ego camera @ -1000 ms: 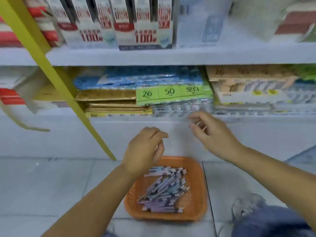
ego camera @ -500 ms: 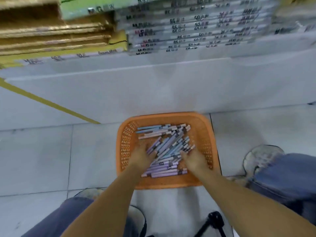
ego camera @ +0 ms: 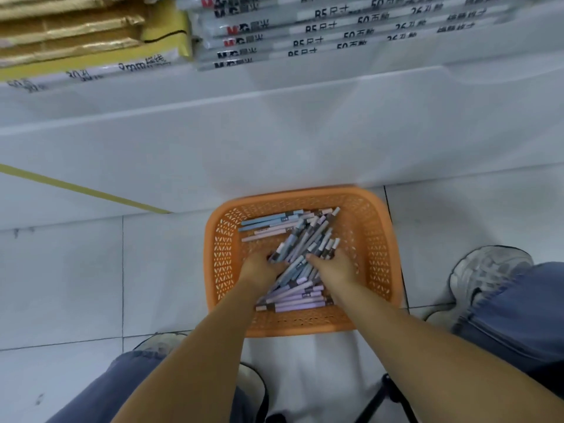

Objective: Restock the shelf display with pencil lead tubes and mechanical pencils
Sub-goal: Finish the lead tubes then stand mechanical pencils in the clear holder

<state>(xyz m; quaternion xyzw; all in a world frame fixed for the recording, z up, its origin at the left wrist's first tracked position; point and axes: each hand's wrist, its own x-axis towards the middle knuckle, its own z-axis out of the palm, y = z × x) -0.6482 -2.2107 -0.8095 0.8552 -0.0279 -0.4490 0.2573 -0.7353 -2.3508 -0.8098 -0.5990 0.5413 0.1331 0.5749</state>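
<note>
**Desk:** What is being done in the orange basket [ego camera: 213, 248]?

**Floor:** The left grip [ego camera: 262, 270] and right grip [ego camera: 334, 268] are sunk into the heap of mechanical pencils [ego camera: 293, 254] lying in the basket on the floor. The fingertips are buried, so whether anything is pinched cannot be told. A bunch is best gathered with ends aligned and squeezed from both sides, so that none is dropped on the lift.

**Desk:** And what is found around it?

**Floor:** Gold packets [ego camera: 70, 29] and white stationery packs [ego camera: 305, 29] are stacked on the shelf above, and its projecting white ledge [ego camera: 274, 123] must be cleared. A shoe [ego camera: 488, 270] is planted just right of the basket.
</note>
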